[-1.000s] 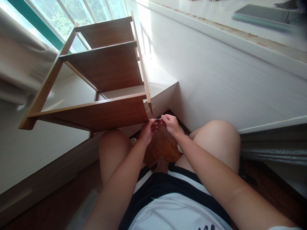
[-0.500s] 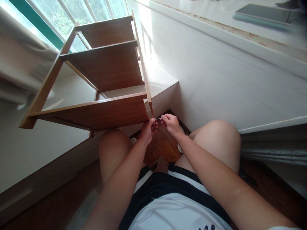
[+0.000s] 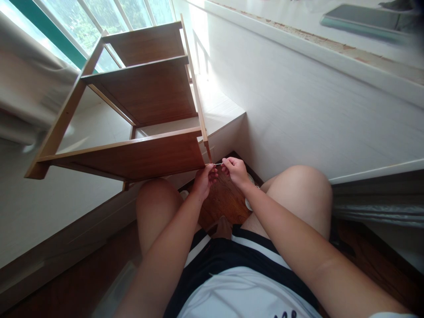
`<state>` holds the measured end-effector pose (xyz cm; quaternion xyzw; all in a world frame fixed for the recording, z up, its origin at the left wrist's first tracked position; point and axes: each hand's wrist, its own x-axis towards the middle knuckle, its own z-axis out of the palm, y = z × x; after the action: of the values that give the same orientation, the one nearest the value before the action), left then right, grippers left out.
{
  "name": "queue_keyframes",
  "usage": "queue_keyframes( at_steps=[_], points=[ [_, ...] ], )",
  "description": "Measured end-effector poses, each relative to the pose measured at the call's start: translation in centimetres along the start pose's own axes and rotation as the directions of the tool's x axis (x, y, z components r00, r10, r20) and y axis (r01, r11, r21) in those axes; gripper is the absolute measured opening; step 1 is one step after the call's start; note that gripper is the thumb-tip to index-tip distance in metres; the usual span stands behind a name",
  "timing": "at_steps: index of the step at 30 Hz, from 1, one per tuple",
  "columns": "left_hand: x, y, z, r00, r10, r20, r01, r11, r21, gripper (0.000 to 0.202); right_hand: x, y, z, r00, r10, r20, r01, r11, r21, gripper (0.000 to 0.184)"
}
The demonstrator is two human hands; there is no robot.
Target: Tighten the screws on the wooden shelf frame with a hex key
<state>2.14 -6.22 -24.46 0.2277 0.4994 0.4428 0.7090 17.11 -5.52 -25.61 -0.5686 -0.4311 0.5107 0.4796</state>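
Observation:
A brown wooden shelf rack (image 3: 142, 92) leans toward me on the left, its lower corner reaching down between my knees. Beside that corner, my left hand (image 3: 204, 180) has its thumb and forefinger pinched together, other fingers loosely curled. What sits in that pinch is hidden. From there a thin, pale metal rod (image 3: 218, 164) runs right into the fingertips of my right hand (image 3: 234, 170), which is closed on its other end. The rod's exact kind is too small to make out. Both hands are close together, just a short length of rod showing between them.
A white panel (image 3: 298, 101) rises on the right, topped by a ledge carrying a flat dark device (image 3: 364, 22). At the left hangs a beige curtain (image 3: 29, 84) near the window. My knees (image 3: 298, 194) flank the hands above a dark wood floor (image 3: 228, 198).

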Motion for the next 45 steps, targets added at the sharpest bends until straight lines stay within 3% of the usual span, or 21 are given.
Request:
queue_keyframes(
  at_steps=[14,29,34,45],
  points=[
    [-0.01,-0.01,0.18,1.000,0.001,-0.016,-0.001,1.000,-0.004,0.033,-0.10,-0.17,0.12,1.000,0.005,-0.015,-0.006,0.999,-0.034,0.038],
    [0.02,0.02,0.19,1.000,-0.001,-0.017,0.001,1.000,0.001,0.034,0.02,-0.28,-0.20,0.995,-0.097,-0.036,0.091,0.986,-0.140,0.031],
    [0.14,-0.15,0.07,1.000,0.002,-0.016,-0.002,1.000,-0.001,0.033,-0.02,-0.37,-0.20,0.999,-0.045,-0.024,0.043,0.995,-0.087,0.033],
    [-0.12,0.07,0.17,1.000,0.005,-0.011,-0.005,1.000,0.008,0.035,0.20,-0.66,0.20,0.977,0.184,0.107,-0.201,0.964,0.177,0.038]
  ],
)
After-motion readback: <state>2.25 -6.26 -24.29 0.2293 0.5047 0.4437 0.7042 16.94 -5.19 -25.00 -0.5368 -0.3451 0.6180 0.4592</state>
